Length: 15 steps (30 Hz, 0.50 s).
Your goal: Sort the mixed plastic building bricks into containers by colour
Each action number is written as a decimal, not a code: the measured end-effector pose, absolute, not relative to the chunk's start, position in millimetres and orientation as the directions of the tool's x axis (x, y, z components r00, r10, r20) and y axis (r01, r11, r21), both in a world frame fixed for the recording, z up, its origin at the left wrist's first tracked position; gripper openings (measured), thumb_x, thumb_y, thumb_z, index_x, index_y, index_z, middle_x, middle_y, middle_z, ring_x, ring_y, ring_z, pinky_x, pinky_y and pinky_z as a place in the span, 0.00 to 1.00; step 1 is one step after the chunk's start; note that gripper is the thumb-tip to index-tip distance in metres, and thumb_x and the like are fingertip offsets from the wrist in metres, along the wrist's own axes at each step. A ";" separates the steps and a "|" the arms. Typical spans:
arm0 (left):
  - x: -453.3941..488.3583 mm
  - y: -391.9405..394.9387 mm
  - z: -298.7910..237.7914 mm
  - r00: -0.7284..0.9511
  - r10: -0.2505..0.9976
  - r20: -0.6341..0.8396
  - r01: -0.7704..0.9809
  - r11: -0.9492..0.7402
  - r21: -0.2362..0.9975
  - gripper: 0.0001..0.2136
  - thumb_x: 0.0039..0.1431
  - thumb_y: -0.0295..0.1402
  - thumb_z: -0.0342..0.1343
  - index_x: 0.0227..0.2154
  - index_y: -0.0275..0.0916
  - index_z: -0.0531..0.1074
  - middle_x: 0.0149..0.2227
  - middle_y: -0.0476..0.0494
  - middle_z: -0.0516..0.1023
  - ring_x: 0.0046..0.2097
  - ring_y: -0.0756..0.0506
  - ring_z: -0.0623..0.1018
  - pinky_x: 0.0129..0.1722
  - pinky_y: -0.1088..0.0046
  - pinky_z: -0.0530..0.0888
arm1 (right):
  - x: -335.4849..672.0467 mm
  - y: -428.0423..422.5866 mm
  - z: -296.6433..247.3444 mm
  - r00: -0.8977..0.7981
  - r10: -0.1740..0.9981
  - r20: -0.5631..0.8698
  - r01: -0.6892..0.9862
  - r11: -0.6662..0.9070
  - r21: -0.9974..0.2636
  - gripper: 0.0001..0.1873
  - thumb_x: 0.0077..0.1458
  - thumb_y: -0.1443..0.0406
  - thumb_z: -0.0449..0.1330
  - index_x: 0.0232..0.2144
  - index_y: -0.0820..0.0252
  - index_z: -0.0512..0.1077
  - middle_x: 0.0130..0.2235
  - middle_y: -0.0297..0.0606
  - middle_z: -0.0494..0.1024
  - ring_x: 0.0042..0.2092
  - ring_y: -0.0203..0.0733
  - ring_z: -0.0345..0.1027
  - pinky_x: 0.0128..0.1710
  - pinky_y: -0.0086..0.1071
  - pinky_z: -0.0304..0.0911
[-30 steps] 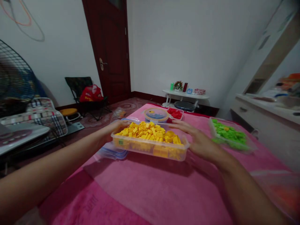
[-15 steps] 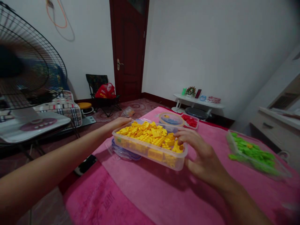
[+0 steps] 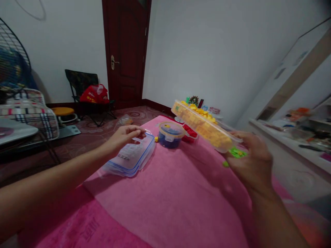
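My right hand grips the near right end of a clear plastic container, lifted off the table and tilted. Yellow building blocks fill it. My left hand holds nothing; its fingers are stretched out over a stack of clear lids with blue seals. Just right of those lids lies one yellow block. Beyond it stands a round lidded container with dark blue contents. Red pieces sit in a box behind the raised container, which partly hides them and the green pieces.
A pink cloth covers the table. At the left are a fan and a folding chair holding a red bag. A cluttered shelf unit runs along the right.
The yellow-block container has moved up and right in my right hand. My left hand has let go of it. The stacked lids now show, and the camera view has turned right.
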<state>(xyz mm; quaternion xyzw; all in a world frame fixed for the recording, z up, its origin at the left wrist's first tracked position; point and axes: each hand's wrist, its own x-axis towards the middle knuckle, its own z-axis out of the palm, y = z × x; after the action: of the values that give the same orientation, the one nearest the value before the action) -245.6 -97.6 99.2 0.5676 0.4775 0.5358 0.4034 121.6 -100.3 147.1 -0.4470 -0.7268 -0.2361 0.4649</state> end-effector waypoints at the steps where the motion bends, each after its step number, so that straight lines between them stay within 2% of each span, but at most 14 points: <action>1: -231.7 -99.4 100.4 0.018 0.972 0.233 0.129 -0.234 0.964 0.14 0.54 0.41 0.57 0.38 0.37 0.75 0.37 0.42 0.78 0.39 0.46 0.76 0.36 0.73 0.73 | 127.7 -98.4 145.6 -0.164 0.439 0.883 0.904 0.425 -0.044 0.17 0.45 0.65 0.63 0.40 0.54 0.69 0.44 0.41 0.75 0.47 0.51 0.66 0.47 0.43 0.63; 4: -188.1 -99.7 100.1 0.171 0.956 0.240 0.163 -0.267 0.950 0.12 0.54 0.38 0.55 0.38 0.36 0.75 0.36 0.43 0.78 0.38 0.47 0.76 0.34 0.74 0.72 | 143.1 -92.3 138.9 -0.175 0.492 0.853 0.963 0.266 0.044 0.17 0.44 0.66 0.60 0.41 0.57 0.69 0.43 0.42 0.75 0.48 0.52 0.65 0.45 0.40 0.63; 7: -147.9 -90.7 94.4 0.250 0.925 0.287 0.173 -0.335 0.926 0.11 0.54 0.34 0.54 0.38 0.36 0.75 0.37 0.43 0.78 0.37 0.47 0.76 0.34 0.73 0.72 | 153.7 -88.7 134.6 -0.170 0.611 0.773 0.984 0.147 0.101 0.19 0.42 0.68 0.58 0.41 0.58 0.70 0.43 0.42 0.75 0.47 0.51 0.66 0.40 0.38 0.63; 10: -116.9 -74.7 86.9 0.210 0.881 0.423 0.195 -0.462 0.865 0.11 0.55 0.31 0.52 0.39 0.36 0.75 0.41 0.43 0.78 0.41 0.46 0.76 0.40 0.70 0.73 | 158.9 -90.6 138.6 -0.134 0.711 0.690 0.990 0.071 0.119 0.20 0.40 0.67 0.59 0.40 0.57 0.71 0.41 0.41 0.75 0.45 0.51 0.67 0.34 0.36 0.62; 15: -83.5 -46.8 75.8 0.100 0.785 0.612 0.249 -0.615 0.748 0.12 0.55 0.27 0.52 0.42 0.37 0.74 0.44 0.42 0.77 0.47 0.45 0.74 0.51 0.65 0.68 | 159.1 -101.9 155.4 -0.107 0.762 0.639 0.993 0.044 0.113 0.20 0.39 0.66 0.59 0.40 0.54 0.71 0.41 0.40 0.74 0.44 0.50 0.67 0.29 0.35 0.59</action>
<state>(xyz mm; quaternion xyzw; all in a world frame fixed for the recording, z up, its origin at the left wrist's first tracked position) -83.5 -46.8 75.8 0.7023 0.3681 0.5606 0.2386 159.1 -101.9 155.4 -0.6344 -0.6913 -0.2745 0.2103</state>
